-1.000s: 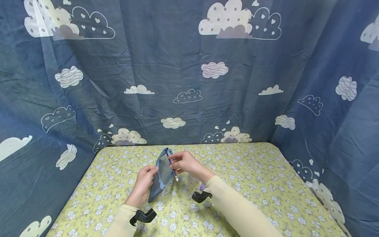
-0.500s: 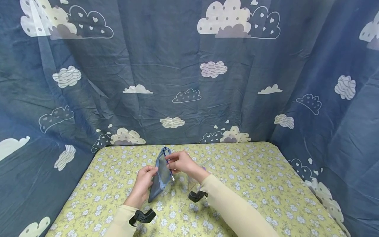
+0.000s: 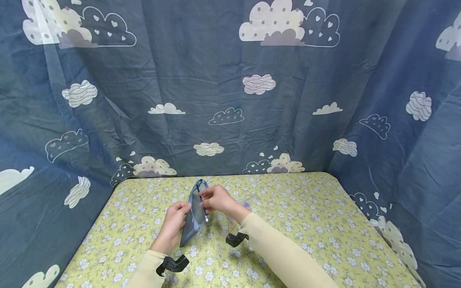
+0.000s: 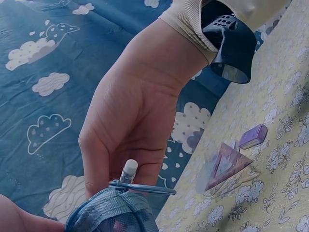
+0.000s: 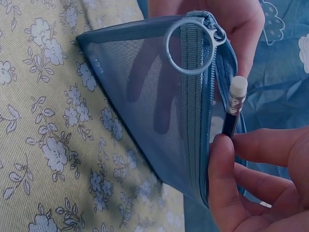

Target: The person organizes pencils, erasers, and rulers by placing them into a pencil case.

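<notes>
My left hand (image 3: 174,219) grips the side of a blue mesh zip pouch (image 3: 188,229), holding it tilted with its mouth spread. A ring-shaped zipper pull (image 5: 190,47) hangs at one end of the zip. Between thumb and fingers, my right hand (image 3: 219,201) pinches a dark pencil (image 5: 231,121) along the pouch's mouth. The pencil's white eraser end (image 4: 129,169) sticks out by the zipper end; its other end is hidden behind the fingers and pouch. In the right wrist view, the left fingers show through the mesh.
To the right of the pouch, a purple block-shaped eraser (image 4: 253,136) and a clear triangular set square (image 4: 229,166) lie on the yellow flowered cloth (image 3: 306,240). The right forearm partly covers them in the head view. A blue cloud-print curtain (image 3: 201,80) surrounds the table.
My right hand has moved the pencil left and slightly down, from beside the pouch's mouth to within it. The left hand and pouch have stayed nearly still.
</notes>
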A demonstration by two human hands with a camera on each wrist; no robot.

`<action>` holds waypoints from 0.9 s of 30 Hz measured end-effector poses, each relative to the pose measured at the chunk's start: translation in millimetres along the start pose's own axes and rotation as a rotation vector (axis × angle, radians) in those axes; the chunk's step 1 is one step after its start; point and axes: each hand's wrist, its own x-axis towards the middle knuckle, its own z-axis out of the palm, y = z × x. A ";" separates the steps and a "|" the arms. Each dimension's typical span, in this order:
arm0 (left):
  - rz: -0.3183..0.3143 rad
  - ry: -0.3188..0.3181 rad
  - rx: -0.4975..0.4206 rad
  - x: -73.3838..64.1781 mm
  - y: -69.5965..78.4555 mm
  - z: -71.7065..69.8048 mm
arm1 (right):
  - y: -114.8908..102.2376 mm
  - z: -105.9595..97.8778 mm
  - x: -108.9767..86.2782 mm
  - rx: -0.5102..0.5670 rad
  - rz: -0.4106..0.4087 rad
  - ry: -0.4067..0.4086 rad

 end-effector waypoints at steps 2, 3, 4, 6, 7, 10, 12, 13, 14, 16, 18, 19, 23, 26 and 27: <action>0.000 0.001 -0.002 -0.4 0.2 -0.2 | -0.5 1.3 0.3 -0.016 0.000 0.005; 0.001 0.002 -0.005 -0.5 0.5 -0.1 | -1.0 1.9 0.4 -0.021 0.000 0.008; 0.001 0.004 -0.006 -0.5 0.8 0.0 | -1.2 2.6 0.8 -0.020 -0.003 0.010; 0.003 0.006 -0.010 -0.3 1.5 0.4 | -2.5 3.6 0.7 -0.026 -0.003 0.009; 0.003 0.006 -0.013 -0.4 2.0 0.5 | -3.0 4.1 0.7 -0.025 -0.003 0.008; 0.000 0.007 -0.017 0.0 2.8 0.4 | -3.7 5.5 0.4 -0.016 -0.001 0.003; 0.000 0.007 -0.016 -0.1 3.0 0.0 | -3.8 6.1 0.2 -0.013 0.005 0.002; -0.003 0.008 -0.017 -0.1 2.8 -0.2 | -3.4 6.6 0.2 -0.013 0.005 0.003; -0.005 0.010 -0.018 0.0 2.5 -0.4 | -3.0 7.0 0.1 -0.017 0.006 0.004; -0.008 0.011 -0.016 0.0 1.8 -0.7 | -2.4 8.1 0.5 -0.019 0.008 0.009; -0.010 0.008 -0.010 -0.5 1.3 -0.9 | -2.1 8.9 0.3 -0.022 0.006 0.014; -0.013 0.010 -0.010 -0.4 1.2 -0.9 | -2.0 9.5 0.4 -0.019 0.007 0.016; -0.009 0.009 0.002 -0.9 1.1 -1.0 | -2.6 12.0 0.9 -0.016 0.007 0.018; -0.008 0.009 0.000 -0.9 2.1 -0.9 | -2.5 13.7 2.4 -0.019 0.006 0.018; -0.005 0.007 0.001 -0.8 2.3 -0.9 | -2.3 14.2 3.0 -0.021 0.005 0.019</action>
